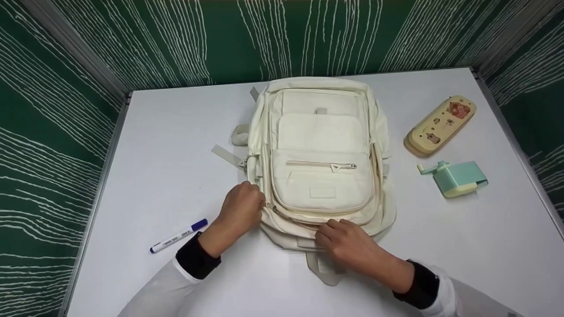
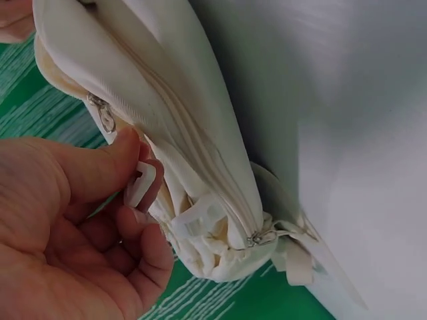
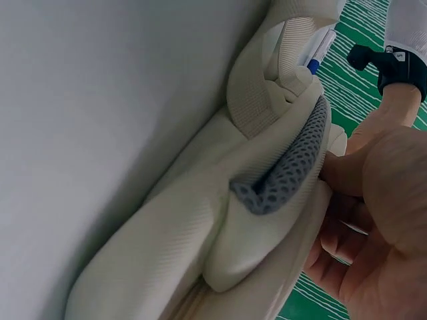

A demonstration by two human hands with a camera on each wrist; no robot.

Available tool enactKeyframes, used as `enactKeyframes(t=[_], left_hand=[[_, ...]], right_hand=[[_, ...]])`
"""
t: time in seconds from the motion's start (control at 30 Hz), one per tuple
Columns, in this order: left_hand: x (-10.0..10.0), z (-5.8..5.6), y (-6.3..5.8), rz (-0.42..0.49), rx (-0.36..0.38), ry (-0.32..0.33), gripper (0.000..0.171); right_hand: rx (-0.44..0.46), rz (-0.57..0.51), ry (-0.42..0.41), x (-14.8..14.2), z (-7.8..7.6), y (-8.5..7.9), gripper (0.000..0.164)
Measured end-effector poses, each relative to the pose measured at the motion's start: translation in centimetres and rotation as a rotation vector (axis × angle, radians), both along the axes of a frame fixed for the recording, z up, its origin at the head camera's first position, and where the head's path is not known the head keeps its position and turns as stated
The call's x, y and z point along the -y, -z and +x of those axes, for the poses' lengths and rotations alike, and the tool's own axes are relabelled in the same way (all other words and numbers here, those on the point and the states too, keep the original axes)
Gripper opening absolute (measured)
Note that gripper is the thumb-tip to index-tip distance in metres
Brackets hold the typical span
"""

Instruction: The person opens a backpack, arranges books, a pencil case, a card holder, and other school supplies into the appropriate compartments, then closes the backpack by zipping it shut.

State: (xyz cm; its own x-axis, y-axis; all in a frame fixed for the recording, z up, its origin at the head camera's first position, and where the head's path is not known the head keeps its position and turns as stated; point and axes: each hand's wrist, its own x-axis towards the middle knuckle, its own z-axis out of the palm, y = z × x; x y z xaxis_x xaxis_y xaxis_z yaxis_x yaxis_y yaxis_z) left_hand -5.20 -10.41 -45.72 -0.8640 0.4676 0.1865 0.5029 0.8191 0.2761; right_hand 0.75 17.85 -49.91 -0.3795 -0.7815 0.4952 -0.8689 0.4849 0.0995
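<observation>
A cream backpack (image 1: pixel 324 136) lies front side up on the white table, its top handle (image 1: pixel 324 268) toward the person. My left hand (image 1: pixel 241 207) is at its lower left in the head view. There, thumb and fingers pinch a pale zipper pull (image 2: pixel 141 185), close to a metal zipper slider (image 2: pixel 103 113). My right hand (image 1: pixel 350 244) grips the fabric at the near edge of the bag, thumb on the rim (image 3: pixel 319 190). The zipped compartment gapes partly along the right side and near edge. Grey mesh padding (image 3: pixel 287 167) shows beside the right hand.
A white marker with a purple cap (image 1: pixel 178 236) lies left of the bag. To the right are a yellow pencil case (image 1: pixel 440 125) with cartoon pictures and a mint-green crank pencil sharpener (image 1: pixel 460 178). Green walls with white lines border the table.
</observation>
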Motion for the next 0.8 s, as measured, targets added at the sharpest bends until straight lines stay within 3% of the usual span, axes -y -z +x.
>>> enactKeyframes(t=[0.17,0.27,0.8], left_hand=[[0.1,0.1,0.2,-0.042,-0.12,0.042,0.02],[0.3,0.1,0.3,-0.032,-0.15,0.048,0.02],[0.2,-1.2,1.3,-0.023,-0.122,0.042,0.02]], right_hand=[[0.029,0.0,-0.015,0.0,0.0,-0.1,0.02],[0.033,0.004,-0.02,0.0,0.0,-0.2,0.02],[0.049,-0.022,-0.045,-0.1,-0.2,0.3,0.018]])
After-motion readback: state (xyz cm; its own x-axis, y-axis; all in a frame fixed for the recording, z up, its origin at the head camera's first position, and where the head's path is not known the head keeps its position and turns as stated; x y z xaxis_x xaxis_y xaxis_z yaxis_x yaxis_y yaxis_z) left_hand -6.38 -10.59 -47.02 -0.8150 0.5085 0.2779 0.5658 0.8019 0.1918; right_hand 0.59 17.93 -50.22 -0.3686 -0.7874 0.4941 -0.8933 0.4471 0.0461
